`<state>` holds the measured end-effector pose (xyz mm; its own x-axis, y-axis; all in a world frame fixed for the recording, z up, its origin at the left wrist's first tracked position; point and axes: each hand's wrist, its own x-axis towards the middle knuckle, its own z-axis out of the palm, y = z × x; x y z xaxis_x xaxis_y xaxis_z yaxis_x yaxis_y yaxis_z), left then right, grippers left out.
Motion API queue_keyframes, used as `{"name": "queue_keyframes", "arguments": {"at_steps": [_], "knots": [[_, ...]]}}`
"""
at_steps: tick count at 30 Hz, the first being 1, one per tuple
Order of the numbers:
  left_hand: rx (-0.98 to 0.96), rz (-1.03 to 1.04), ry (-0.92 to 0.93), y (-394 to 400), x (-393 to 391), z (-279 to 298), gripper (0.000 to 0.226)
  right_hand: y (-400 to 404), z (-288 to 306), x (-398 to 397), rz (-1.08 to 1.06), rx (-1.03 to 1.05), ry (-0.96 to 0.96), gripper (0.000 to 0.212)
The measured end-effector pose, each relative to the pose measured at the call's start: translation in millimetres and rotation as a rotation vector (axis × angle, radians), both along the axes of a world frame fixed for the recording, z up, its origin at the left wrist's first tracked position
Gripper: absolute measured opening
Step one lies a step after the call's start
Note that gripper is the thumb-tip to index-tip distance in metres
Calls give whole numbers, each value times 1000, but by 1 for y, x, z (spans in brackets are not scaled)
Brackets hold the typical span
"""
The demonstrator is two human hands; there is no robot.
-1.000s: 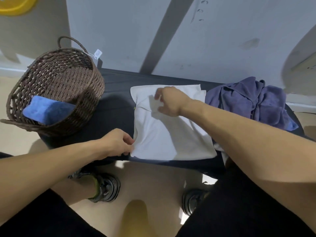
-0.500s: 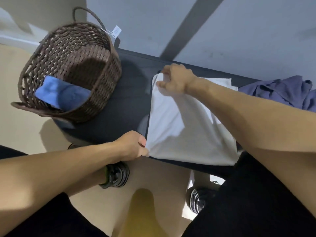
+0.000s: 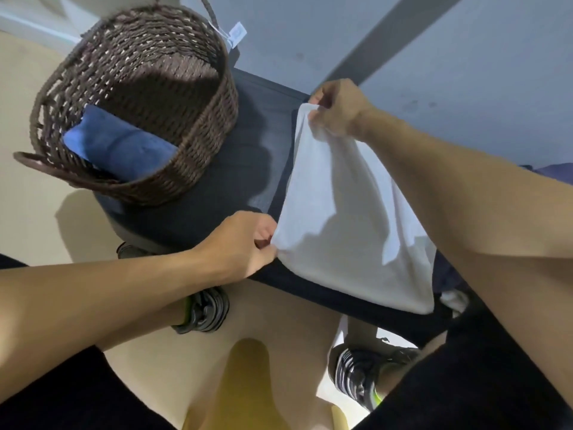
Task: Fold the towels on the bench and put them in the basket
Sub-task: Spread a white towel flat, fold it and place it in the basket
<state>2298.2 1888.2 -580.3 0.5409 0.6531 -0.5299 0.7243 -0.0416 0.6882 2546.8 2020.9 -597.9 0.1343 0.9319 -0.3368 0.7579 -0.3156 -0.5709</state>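
Note:
A white towel (image 3: pixel 347 218), folded once or more, lies on the dark bench (image 3: pixel 235 175). My left hand (image 3: pixel 245 246) pinches its near left corner at the bench's front edge. Its far left corner is pinched by my right hand (image 3: pixel 338 110) and lifted a little off the bench. Left of the towel stands a brown woven basket (image 3: pixel 192 150) on the bench's left end, with a folded blue towel (image 3: pixel 121 150) inside.
A purple towel (image 3: pixel 555 170) shows just at the right edge, behind my right arm. A grey wall (image 3: pixel 434 57) runs right behind the bench. My feet in dark shoes (image 3: pixel 204 308) stand on the beige floor below the bench's front edge.
My right hand has raised the white towel's far left corner off the bench. My left hand keeps its pinch on the near corner. The view has swung left and nearer the basket.

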Motion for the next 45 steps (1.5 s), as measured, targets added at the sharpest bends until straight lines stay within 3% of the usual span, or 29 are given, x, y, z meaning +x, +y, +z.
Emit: {"name": "queue_keyframes", "arguments": {"at_steps": [3, 5, 7, 9, 12, 15, 19, 21, 24, 27, 31, 35, 38, 42, 45], "knots": [[152, -33, -20, 6, -1, 6, 16, 3, -10, 6, -44, -87, 0, 13], [228, -145, -39, 3, -2, 6, 13, 8, -11, 4, -98, -115, 122, 30], [244, -210, -59, -2, -5, 4, 7, 13, -14, 3, -105, -103, 105, 39], [218, -183, -71, -2, -10, 1, 9, 16, -12, -3, -76, -80, 11, 34], [136, -83, -89, -1, -18, -3, 15, 19, -13, -11, -136, -27, 75, 16], [113, -115, -161, 0, -19, -1, 15, 26, -19, -10, -288, 50, 145, 21], [411, -307, -249, 3, -13, 8, 14, 19, -28, -7, -384, 116, 221, 18], [468, -386, -241, 4, -10, 11, 13, 18, -29, -5, -363, 130, 243, 18], [435, -428, -152, 5, -12, 3, 12, 17, -20, -6, -263, 156, 105, 8], [377, -312, -63, 9, -18, -5, 12, 11, -8, -9, -135, 208, -60, 15], [283, -173, 9, 15, -26, -11, 13, -2, 1, -11, 153, -63, -210, 24], [113, -81, 60, 13, -32, -16, 10, -5, 6, -5, 197, -143, -303, 31], [82, -46, 60, 12, -32, -17, 7, -5, 11, 0, 292, -205, -377, 22], [75, -65, 106, 15, -30, -17, 13, 2, 11, 10, 87, -68, -193, 12], [45, -41, 145, 15, -30, -19, 12, 6, -1, 11, -22, 4, -171, 12]]}}
